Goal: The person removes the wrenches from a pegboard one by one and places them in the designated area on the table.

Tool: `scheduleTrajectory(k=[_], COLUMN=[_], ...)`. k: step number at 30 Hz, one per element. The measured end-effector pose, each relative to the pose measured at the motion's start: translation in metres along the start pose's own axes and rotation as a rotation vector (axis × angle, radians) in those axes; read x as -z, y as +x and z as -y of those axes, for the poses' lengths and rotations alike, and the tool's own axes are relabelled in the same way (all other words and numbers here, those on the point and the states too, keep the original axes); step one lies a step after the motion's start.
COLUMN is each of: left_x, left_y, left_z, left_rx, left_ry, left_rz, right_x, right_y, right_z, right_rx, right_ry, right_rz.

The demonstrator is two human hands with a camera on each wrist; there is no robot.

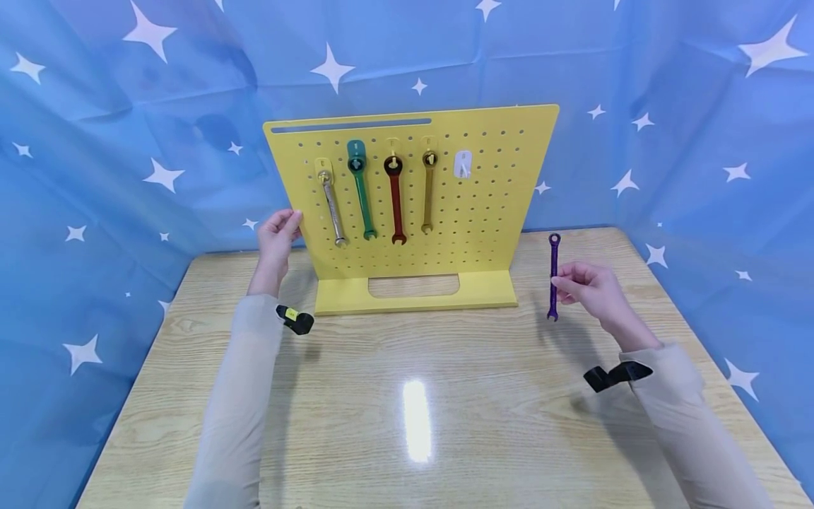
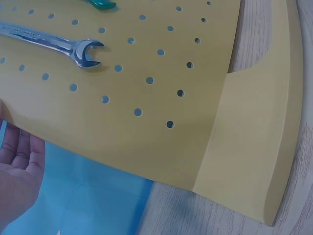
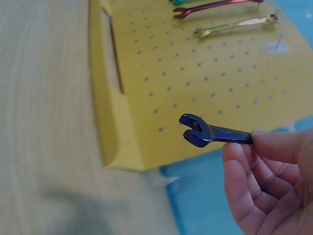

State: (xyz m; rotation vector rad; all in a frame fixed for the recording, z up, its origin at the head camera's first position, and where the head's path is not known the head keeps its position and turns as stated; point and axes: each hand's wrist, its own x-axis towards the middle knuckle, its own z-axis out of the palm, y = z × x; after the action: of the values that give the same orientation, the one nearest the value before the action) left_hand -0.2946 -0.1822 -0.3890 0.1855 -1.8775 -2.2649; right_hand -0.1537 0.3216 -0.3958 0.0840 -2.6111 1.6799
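A yellow pegboard (image 1: 292, 152) stands upright on its base at the back of the table. My left hand (image 1: 276, 240) grips its left edge, thumb in front and the other fingers behind. Away to the board's right, my right hand (image 1: 594, 291) pinches a purple combination wrench (image 1: 554, 263) near its middle, ring end up and open end down. The right wrist view shows the open jaw end of the purple wrench (image 3: 230, 135) jutting past the thumb. Silver (image 1: 332, 206), green (image 1: 363, 198), red (image 1: 397, 201) and gold (image 1: 428, 198) wrenches hang by their ring ends from the board's hooks.
To the right of the gold wrench, a white hook (image 1: 463, 165) on the board bears nothing. The board's base (image 1: 416, 300) has a long cutout and rests on a wooden table (image 1: 356, 396). Blue cloth (image 1: 407, 63) with white stars surrounds the table behind and at both sides.
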Motion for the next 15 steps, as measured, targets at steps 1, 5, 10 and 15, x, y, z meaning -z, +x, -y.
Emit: scheduleTrajectory(k=[1, 5, 10, 15], left_x=[0.000, 0.000, 0.000, 0.000], left_y=[0.000, 0.000, 0.000, 0.000], left_z=[0.000, 0.000, 0.000, -0.001], left_rx=[-0.001, -0.006, -0.002, 0.009], left_ry=[0.001, -0.002, 0.002, 0.023], left_rz=[-0.001, -0.001, -0.006, -0.002], right_x=[0.000, 0.001, 0.001, 0.000], right_y=[-0.001, -0.004, -0.004, -0.004], right_z=[-0.004, -0.019, -0.032, -0.042], right_rx=[-0.012, -0.065, -0.143, -0.188], right_ry=[-0.005, -0.011, 0.038, 0.062], right_rz=[0.010, 0.043, 0.078, 0.121])
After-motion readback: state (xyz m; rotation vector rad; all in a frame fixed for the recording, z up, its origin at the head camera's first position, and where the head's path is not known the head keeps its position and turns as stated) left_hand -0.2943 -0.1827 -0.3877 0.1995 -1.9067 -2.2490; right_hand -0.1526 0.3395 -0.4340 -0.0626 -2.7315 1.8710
